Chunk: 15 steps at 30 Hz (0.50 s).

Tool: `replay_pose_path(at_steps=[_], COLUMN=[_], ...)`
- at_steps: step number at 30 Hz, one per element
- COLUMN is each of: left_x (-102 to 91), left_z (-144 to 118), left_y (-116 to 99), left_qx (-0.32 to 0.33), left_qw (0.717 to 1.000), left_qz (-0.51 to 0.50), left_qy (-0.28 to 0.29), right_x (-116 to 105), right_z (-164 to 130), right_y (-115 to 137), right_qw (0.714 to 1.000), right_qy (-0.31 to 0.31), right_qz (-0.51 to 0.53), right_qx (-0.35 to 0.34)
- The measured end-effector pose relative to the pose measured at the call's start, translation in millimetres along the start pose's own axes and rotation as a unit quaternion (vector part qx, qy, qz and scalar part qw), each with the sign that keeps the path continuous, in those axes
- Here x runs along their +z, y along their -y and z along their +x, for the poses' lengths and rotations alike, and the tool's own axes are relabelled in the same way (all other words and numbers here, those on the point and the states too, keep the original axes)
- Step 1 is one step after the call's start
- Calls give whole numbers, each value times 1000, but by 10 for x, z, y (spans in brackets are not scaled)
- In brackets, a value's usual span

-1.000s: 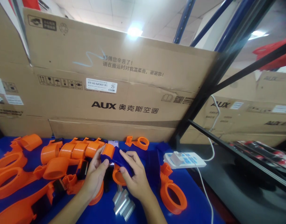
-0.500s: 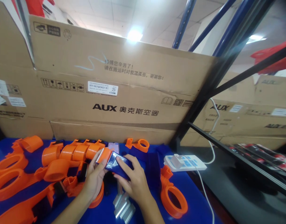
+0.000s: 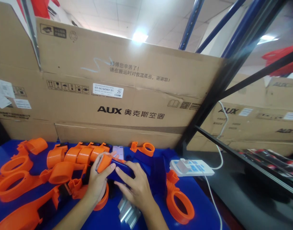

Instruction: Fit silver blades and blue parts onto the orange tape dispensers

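Both hands clasp one dispenser [image 3: 114, 166], left hand [image 3: 97, 180] on its orange end, right hand [image 3: 134, 185] on the blue body; it looks light, rigid, smooth plastic, best gripped by the body.

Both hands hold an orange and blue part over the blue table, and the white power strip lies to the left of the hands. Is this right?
Not quite. In the head view the white power strip lies to the right of the hands, not the left. The rest stands: the left hand and right hand hold the orange and blue part over the blue table.
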<state>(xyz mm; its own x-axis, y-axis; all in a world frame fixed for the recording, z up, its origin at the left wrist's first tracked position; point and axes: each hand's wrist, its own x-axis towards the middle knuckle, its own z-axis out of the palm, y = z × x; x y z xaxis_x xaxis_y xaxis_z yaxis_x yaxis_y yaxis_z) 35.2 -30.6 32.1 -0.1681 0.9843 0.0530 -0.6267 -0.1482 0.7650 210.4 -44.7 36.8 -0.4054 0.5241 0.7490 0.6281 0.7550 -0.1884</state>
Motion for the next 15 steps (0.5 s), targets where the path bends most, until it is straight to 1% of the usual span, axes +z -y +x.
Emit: replay_pose_path(at_steps=[6, 15], left_x=[15, -3], left_z=[-20, -4], left_y=[-16, -3], left_qx=[3, -8], left_qw=[1000, 1000], left_qz=[-13, -27], left_qy=[-10, -6], right_x=[17, 0], right_z=[-9, 8], right_y=[12, 12], right_qw=[1000, 1000], right_qy=[-15, -7], right_qz=[-2, 9], right_qx=[-9, -12])
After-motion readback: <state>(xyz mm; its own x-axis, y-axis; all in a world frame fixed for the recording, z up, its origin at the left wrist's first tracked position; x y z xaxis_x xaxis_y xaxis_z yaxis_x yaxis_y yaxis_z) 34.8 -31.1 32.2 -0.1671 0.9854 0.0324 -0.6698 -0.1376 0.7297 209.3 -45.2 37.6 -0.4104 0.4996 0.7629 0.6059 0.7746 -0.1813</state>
